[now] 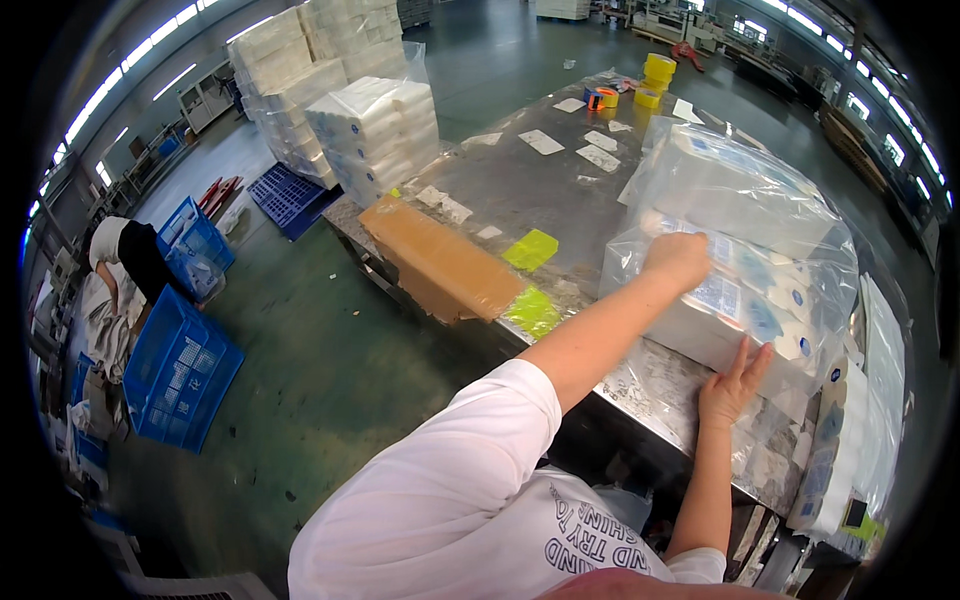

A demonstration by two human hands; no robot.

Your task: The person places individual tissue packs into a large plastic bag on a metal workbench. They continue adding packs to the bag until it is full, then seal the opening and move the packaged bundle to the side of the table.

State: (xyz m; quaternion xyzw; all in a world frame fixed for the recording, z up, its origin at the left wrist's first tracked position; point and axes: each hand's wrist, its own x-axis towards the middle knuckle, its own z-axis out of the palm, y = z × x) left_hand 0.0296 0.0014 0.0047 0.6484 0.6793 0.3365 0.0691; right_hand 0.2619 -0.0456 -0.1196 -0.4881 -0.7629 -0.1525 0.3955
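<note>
On the right of the metal worktable lies a large clear plastic bag (640, 245) with white wrapped packs inside. One pack (745, 160) sits at the far side, and a nearer pack of white rolls (765, 300) has blue printed marks. My left hand (680, 262) is closed in a fist at the bag's left part, over the nearer pack, with the film bunched in it; the fingertips are hidden. My right hand (730, 392) rests against the near face of that pack, its fingers stretched out and spread.
A brown cardboard piece (445, 262) lies along the table's left edge, near yellow-green patches (532, 250). Tape rolls (655, 75) stand at the far end. Wrapped stacks (375, 135) rise beyond the left edge. Another person (125, 255) bends by blue crates (180, 370). More packs (835, 440) are at right.
</note>
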